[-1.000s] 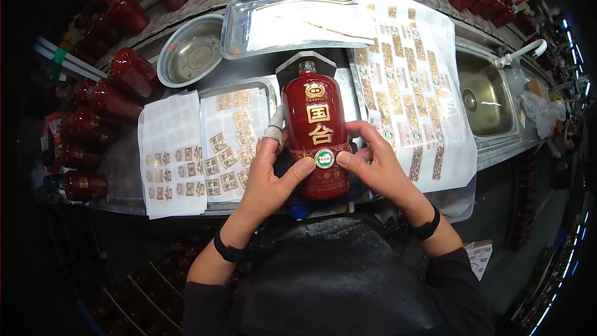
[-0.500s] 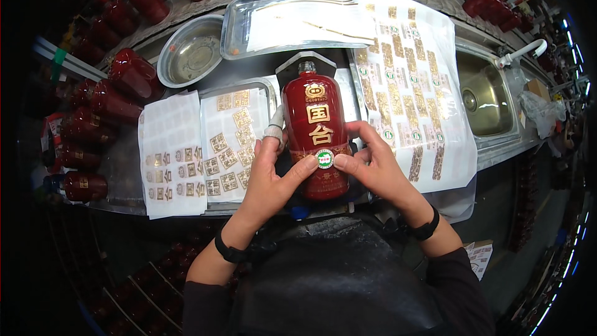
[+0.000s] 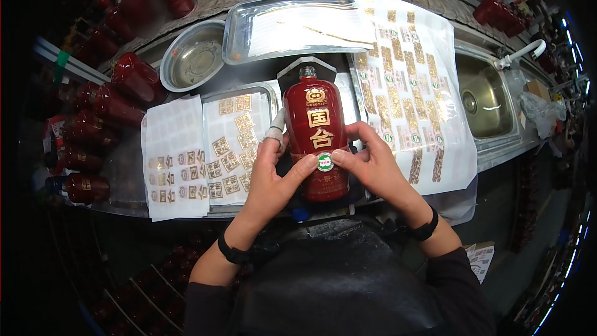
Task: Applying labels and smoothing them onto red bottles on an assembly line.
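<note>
The bottle (image 3: 316, 140) is glossy deep red with gold characters and a gold emblem near its neck. The round sticker (image 3: 324, 161) on it is green and white. White sheets (image 3: 175, 160) carry rows of gold labels. The bowl (image 3: 193, 62) and tray (image 3: 292, 28) are silver-grey steel. Both wristbands (image 3: 231, 252) are black.

A bottle-labelling workshop: rows of red bottles (image 3: 118, 96) crowd a steel surface (image 3: 249, 81), sticker sheets (image 3: 410, 87) spread across it, with metal trays (image 3: 249, 31) and a sink (image 3: 488, 96) alongside.
</note>
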